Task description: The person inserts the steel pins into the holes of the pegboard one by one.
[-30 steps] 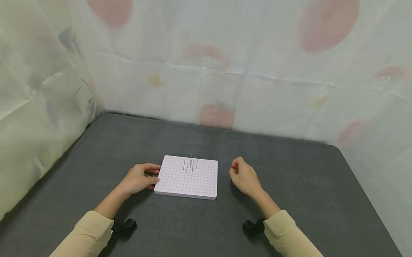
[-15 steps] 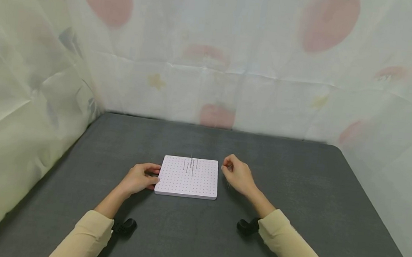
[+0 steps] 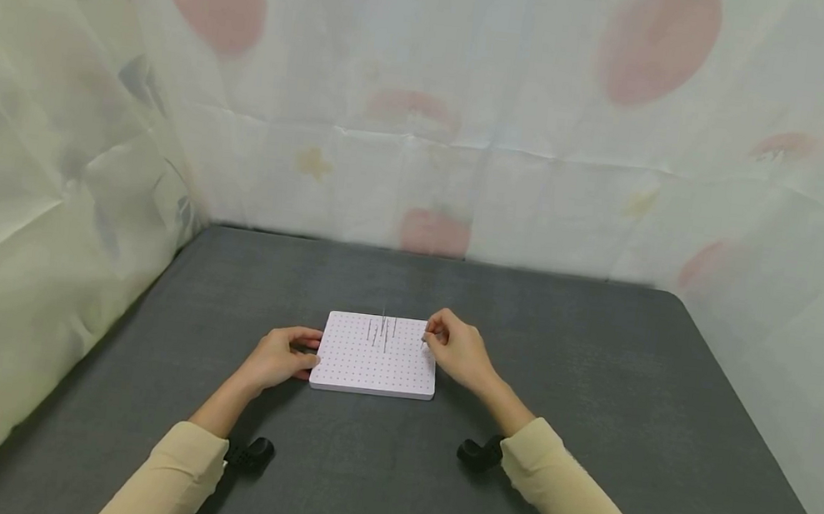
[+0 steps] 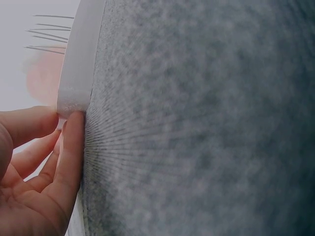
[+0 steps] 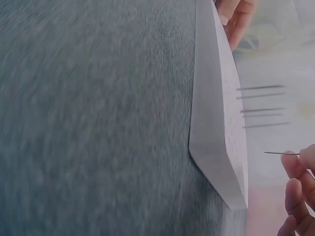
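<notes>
A flat white pegboard (image 3: 369,376) with a grid of small holes lies on the dark table. Several thin needles (image 3: 386,338) stand upright in its far middle part. My left hand (image 3: 276,358) holds the board by its left edge, thumb at the top rim and fingers along the side. Between thumb and fingertip, my right hand (image 3: 458,350) pinches another needle (image 5: 278,153), whose pointed end sticks out toward the board. That hand is over the board's far right part, to the right of the standing needles.
The dark grey table (image 3: 595,377) stretches around the board on every side. A patterned curtain (image 3: 538,203) hangs behind it, and another cloth (image 3: 49,194) drops along the left. Black wrist cameras (image 3: 479,454) are worn at both sleeves.
My right hand has moved left with the needle, from beside the board to over its right part. The left hand and the board have stayed put.
</notes>
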`<action>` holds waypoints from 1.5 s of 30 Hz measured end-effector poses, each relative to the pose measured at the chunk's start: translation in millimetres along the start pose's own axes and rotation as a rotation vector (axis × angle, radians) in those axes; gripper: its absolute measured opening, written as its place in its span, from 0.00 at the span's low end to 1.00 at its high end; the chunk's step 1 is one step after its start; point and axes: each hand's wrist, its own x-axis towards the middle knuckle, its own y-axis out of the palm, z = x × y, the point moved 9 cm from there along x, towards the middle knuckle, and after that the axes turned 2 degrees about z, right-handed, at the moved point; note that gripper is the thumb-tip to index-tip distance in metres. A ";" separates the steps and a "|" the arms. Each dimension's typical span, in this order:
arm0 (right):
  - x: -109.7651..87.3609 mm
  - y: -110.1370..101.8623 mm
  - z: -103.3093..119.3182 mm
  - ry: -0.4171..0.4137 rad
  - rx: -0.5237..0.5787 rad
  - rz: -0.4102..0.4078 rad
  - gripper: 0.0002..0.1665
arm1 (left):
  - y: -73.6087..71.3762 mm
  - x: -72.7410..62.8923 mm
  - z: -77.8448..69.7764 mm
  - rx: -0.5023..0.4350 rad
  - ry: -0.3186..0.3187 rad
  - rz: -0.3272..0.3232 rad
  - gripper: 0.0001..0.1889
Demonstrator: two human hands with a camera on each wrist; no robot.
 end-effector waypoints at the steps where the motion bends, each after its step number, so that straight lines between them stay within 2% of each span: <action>1: 0.1 1.4 1.5 -0.003 0.003 -0.002 0.06 | 0.3 -0.2 -0.3 0.004 0.001 0.001 0.23; 24: 2.4 33.2 25.0 -0.026 0.017 0.061 0.04 | 1.8 0.3 -1.5 0.011 0.009 -0.004 0.23; 38: 5.7 45.6 30.7 -0.072 -0.115 0.074 0.03 | 3.4 1.3 -0.4 0.008 -0.003 -0.007 0.23; 45: 4.5 47.2 31.7 -0.088 -0.144 0.068 0.03 | 3.1 2.5 -0.3 0.015 -0.003 -0.007 0.23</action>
